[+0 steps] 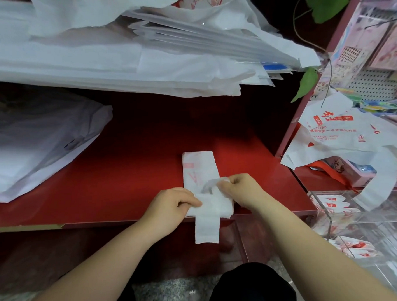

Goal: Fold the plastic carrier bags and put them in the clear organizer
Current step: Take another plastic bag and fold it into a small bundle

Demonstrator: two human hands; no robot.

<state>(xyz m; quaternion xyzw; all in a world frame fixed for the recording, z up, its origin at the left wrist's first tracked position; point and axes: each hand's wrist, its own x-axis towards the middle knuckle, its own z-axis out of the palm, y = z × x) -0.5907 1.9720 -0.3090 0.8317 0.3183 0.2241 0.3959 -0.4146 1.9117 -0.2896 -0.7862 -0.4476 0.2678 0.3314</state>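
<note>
So the bag [199, 166] is sitting on the red counter [125, 171] as a long narrow strip, running from far to near, and its near end is hanging off the counter's front edge. Both hands are working right at the near part of the strip, where a section is lying crosswise over it. The left hand [170, 206] is sitting on the left side of the strip, with thumb and fingers pinching the left end of that crosswise bit against the counter. The right hand [241, 189] is sitting on the right side, fingers curled in and pinching a small loop of plastic that's sticking up just above the strip. So both hands are clamping onto the same bag, and the far end with the red print is poking out beyond them, lying flat and untouched. Over to the near right, the clear organizer [355, 214] is holding some folded bags [329, 205] already. A loose printed bag [342, 135] is flopping over the shelf edge just behind it. A big stack of white bags [98, 63] is lying across the far side, and another pile [33, 144] is sitting on the left.
</note>
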